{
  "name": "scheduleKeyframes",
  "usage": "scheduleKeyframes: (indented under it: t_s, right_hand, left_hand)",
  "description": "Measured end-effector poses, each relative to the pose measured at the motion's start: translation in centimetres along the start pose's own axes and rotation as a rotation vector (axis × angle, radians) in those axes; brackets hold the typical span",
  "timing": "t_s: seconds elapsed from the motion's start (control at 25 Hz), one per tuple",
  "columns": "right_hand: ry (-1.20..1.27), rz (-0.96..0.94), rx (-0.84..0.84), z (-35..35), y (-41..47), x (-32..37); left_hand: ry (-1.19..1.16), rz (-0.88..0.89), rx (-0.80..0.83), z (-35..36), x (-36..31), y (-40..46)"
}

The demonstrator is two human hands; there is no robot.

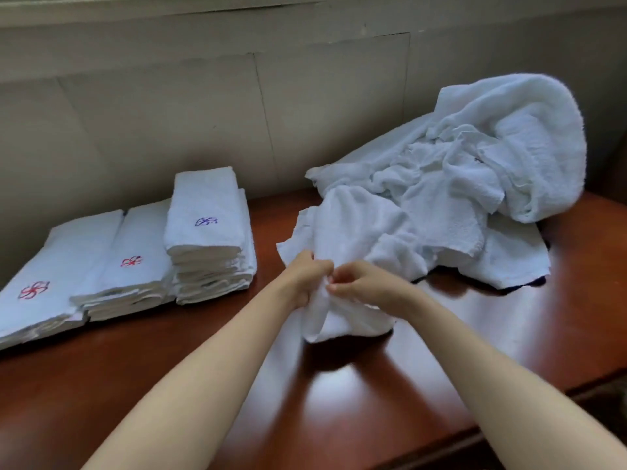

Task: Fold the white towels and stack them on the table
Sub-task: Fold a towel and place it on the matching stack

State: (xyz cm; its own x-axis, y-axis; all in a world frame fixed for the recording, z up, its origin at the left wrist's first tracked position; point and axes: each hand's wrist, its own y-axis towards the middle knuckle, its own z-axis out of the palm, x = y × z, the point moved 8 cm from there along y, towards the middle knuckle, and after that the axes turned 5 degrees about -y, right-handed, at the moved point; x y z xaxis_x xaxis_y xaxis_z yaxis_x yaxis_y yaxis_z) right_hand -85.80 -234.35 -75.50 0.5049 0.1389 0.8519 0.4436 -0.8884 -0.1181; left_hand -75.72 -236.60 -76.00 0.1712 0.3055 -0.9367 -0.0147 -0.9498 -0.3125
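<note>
A crumpled white towel [342, 232] is lifted off the dark red wooden table [339, 395] in the middle of the view. My left hand [305, 276] grips its bunched edge, and my right hand [356, 283] pinches the same edge right beside it. Part of the towel hangs below my hands and touches the table. Behind it, at the right, lies a heap of unfolded white towels [475, 157]. On the left stand three stacks of folded towels: a tall one with a blue mark [207, 232], and two lower ones with red marks [132, 266] [37, 293].
A grey panelled wall [203, 96] runs close behind the table. The table's front edge [509, 422] slants across the lower right. Something dark [529, 286] shows under the heap's near edge.
</note>
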Motion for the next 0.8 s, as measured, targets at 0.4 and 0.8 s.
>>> scheduleKeyframes:
  t_s: [0.4, 0.8]
  right_hand:
    - [-0.157, -0.357, -0.183, 14.3, -2.0, 9.8]
    - [-0.539, -0.050, -0.136, 19.6, 3.2, 9.2]
  left_hand:
    - [0.264, -0.055, -0.211, -17.9, 12.1, -14.3]
    - [1.084, 0.267, -0.833, -26.5, 8.6, -20.5]
